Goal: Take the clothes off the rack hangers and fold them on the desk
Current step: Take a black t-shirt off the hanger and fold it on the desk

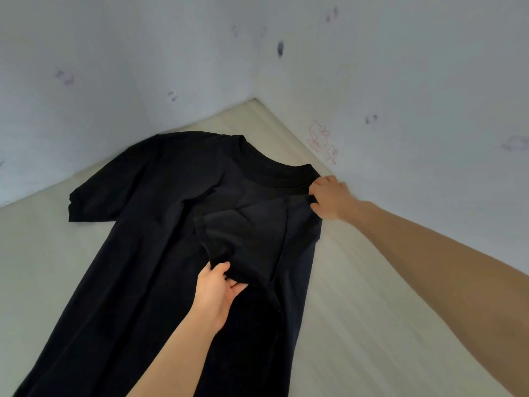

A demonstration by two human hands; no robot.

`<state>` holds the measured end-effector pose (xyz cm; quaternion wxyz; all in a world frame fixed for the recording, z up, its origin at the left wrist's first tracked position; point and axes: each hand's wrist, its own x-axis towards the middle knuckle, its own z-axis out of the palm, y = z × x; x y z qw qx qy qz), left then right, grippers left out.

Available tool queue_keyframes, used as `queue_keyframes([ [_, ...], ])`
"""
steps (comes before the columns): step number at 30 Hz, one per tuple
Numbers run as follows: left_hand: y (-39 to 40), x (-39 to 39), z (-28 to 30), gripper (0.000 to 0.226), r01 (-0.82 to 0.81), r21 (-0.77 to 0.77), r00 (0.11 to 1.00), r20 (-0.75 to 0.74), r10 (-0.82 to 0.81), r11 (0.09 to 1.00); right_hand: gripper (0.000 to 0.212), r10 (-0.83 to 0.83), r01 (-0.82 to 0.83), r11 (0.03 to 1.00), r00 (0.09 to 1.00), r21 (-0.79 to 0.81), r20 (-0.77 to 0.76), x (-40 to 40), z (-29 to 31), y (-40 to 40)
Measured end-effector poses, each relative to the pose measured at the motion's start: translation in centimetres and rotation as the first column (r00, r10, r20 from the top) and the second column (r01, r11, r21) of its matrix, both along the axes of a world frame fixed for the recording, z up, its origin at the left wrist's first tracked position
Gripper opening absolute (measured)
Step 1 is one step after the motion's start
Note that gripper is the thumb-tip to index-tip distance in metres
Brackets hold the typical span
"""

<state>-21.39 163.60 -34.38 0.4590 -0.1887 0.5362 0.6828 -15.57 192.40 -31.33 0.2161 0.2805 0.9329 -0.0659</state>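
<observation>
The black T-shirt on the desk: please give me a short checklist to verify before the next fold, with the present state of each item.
1. Black T-shirt lies on the desk: ok.
2. Right sleeve folded inward over the body: ok.
3. Right hand holds the shoulder: ok.
4. Left hand pinches the sleeve edge: ok.
5. Left sleeve folded in: not ok.
6. Hem straight: cannot tell, outside the view.

LIGHT: soft, even, cool daylight, moderately bright | SHADOWS: faint, diffuse, under right forearm (pixel 429 253) at lower right | GLARE: none | EXPOSURE: black shirt (pixel 160 239) crushed to near-featureless dark, folds barely readable | FOCUS: centre fairly sharp, slight softness toward bottom edge | DISTORTION: wide-angle stretch, wall (pixel 400 67) lines bowed at upper corners
</observation>
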Motion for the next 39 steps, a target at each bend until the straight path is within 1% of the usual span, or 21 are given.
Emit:
queue_keyframes([
  [2, 0.2, -0.4, 0.3, 0.032, 0.025, -0.019, 0.998, -0.053, -0.026, 0.999, 0.020, 0.042, -0.042, 0.997, 0.999, -0.060, 0.007, 0.1, 0.7, 0.7],
  [3, 0.2, -0.6, 0.2, 0.032, 0.038, -0.032, 0.996, -0.084, -0.040, 0.999, 0.020, 0.047, -0.046, 0.994, 0.999, -0.101, 0.016, 0.1, 1.2, 1.0],
  [4, 0.3, -0.8, 0.5, 0.033, 0.046, -0.043, 0.992, -0.115, -0.050, 0.998, 0.021, 0.061, -0.058, 0.993, 0.998, -0.105, 0.021, 0.2, 1.5, 1.4],
  [6, 0.2, -1.2, 0.6, 0.033, 0.047, -0.087, 0.984, -0.168, -0.061, 0.995, 0.024, 0.111, -0.110, 0.993, 0.993, -0.029, 0.031, 0.3, 1.7, 1.9],
  [9, 0.0, -1.7, 0.5, 0.033, 0.081, -0.274, 0.940, -0.299, -0.164, 0.958, 0.028, 0.185, -0.194, 0.977, 0.978, 0.086, 0.100, 0.1, 0.8, 1.9],
  [11, 0.0, -1.7, 0.6, 0.036, 0.085, -0.354, 0.921, -0.328, -0.209, 0.931, 0.031, 0.222, -0.239, 0.959, 0.968, 0.153, 0.118, 0.1, 0.2, 1.3],
  [12, -0.1, -1.4, 0.8, 0.039, 0.089, -0.366, 0.920, -0.326, -0.218, 0.926, 0.031, 0.240, -0.251, 0.951, 0.968, 0.181, 0.079, 0.2, 0.1, 0.7],
  [14, -0.6, -0.6, 1.2, 0.048, 0.105, -0.360, 0.921, -0.316, -0.228, 0.927, 0.034, 0.298, -0.281, 0.938, 0.953, 0.201, -0.055, 0.4, 0.1, -1.3],
  [16, -1.6, 0.7, 1.6, 0.057, 0.125, -0.371, 0.911, -0.324, -0.255, 0.920, 0.040, 0.411, -0.376, 0.907, 0.888, 0.188, -0.206, 0.9, 0.3, -4.2],
  [18, -2.8, 2.4, 1.8, 0.059, 0.154, -0.429, 0.888, -0.334, -0.315, 0.890, 0.042, 0.525, -0.498, 0.851, 0.798, 0.168, -0.294, 1.8, 0.6, -7.6],
  [20, -4.2, 4.2, 1.7, 0.057, 0.199, -0.535, 0.844, -0.332, -0.421, 0.821, 0.039, 0.643, -0.634, 0.761, 0.711, 0.136, -0.286, 3.0, 0.4, -10.5],
  [22, -6.1, 6.5, 1.8, 0.050, 0.237, -0.629, 0.786, -0.324, -0.526, 0.741, 0.044, 0.743, -0.752, 0.653, 0.613, 0.087, -0.268, 5.0, 0.0, -13.2],
  [24, -7.6, 8.3, 1.8, 0.040, 0.292, -0.691, 0.705, -0.311, -0.637, 0.661, 0.053, 0.799, -0.815, 0.575, 0.543, 0.065, -0.260, 6.6, -0.4, -15.1],
  [26, -9.2, 10.4, 2.3, 0.034, 0.358, -0.745, 0.614, -0.266, -0.743, 0.563, 0.051, 0.842, -0.857, 0.513, 0.493, 0.046, -0.219, 8.2, -0.5, -16.9],
  [28, -10.5, 12.5, 2.7, 0.036, 0.386, -0.795, 0.512, -0.237, -0.826, 0.468, 0.037, 0.864, -0.867, 0.494, 0.480, 0.073, -0.151, 9.5, -0.4, -18.1],
  [30, -11.3, 14.4, 3.0, 0.044, 0.351, -0.854, 0.397, -0.236, -0.887, 0.384, 0.031, 0.876, -0.869, 0.482, 0.475, 0.113, -0.082, 10.5, -0.3, -18.5],
  [32, -11.9, 16.2, 3.2, 0.055, 0.282, -0.914, 0.271, -0.214, -0.938, 0.290, 0.028, 0.863, -0.856, 0.505, 0.501, 0.111, -0.067, 11.4, 0.1, -18.5],
  [34, -12.2, 17.8, 2.8, 0.060, 0.221, -0.958, 0.173, -0.148, -0.974, 0.185, 0.023, 0.840, -0.835, 0.543, 0.540, 0.088, -0.056, 11.9, 0.6, -18.6],
  [35, -12.4, 18.5, 2.7, 0.057, 0.190, -0.971, 0.144, -0.121, -0.982, 0.147, 0.023, 0.831, -0.826, 0.556, 0.555, 0.095, -0.040, 12.0, 0.8, -18.5],
  [36, -12.7, 19.1, 2.5, 0.053, 0.162, -0.978, 0.136, -0.109, -0.985, 0.130, 0.027, 0.828, -0.821, 0.559, 0.561, 0.111, -0.024, 12.0, 0.9, -18.5],
  [39, -13.9, 19.4, 2.3, 0.045, 0.132, -0.977, 0.190, -0.142, -0.971, 0.169, 0.038, 0.830, -0.825, 0.548, 0.557, 0.137, 0.038, 11.8, 0.9, -18.1],
])
